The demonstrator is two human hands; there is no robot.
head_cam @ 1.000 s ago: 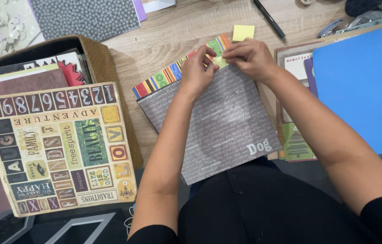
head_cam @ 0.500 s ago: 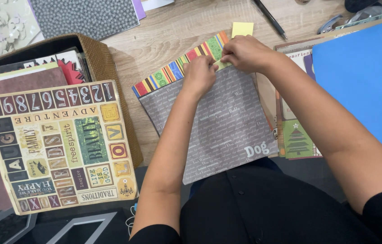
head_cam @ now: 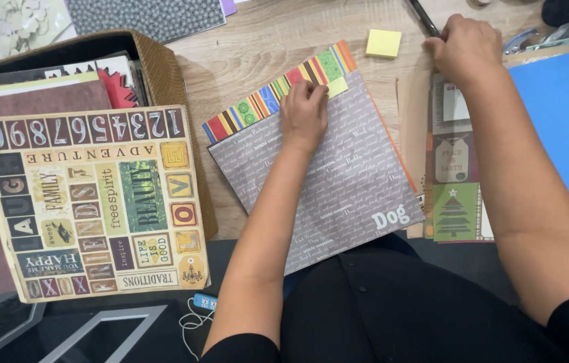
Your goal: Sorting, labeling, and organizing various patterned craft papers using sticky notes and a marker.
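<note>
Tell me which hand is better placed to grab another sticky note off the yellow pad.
The right hand, probably. It rests at the table's far edge just beside the yellow pad, with bare wood between them. The left hand is nearer the body, pressing a small yellow note onto the grey paper.

We see only arms and torso from above. Our left hand (head_cam: 303, 114) and right hand (head_cam: 466, 50) are bare — no rings, watch or bracelets show on the sides facing the camera. Both forearms are uncovered up to about the elbow, where black sleeves begin at the lower edge of the view. We wear a black top, plain and matte, with what look like two small dark buttons down its front, though the fabric is too dark to be sure. A sliver of blue cloth shows beside it — possibly trousers.
</note>
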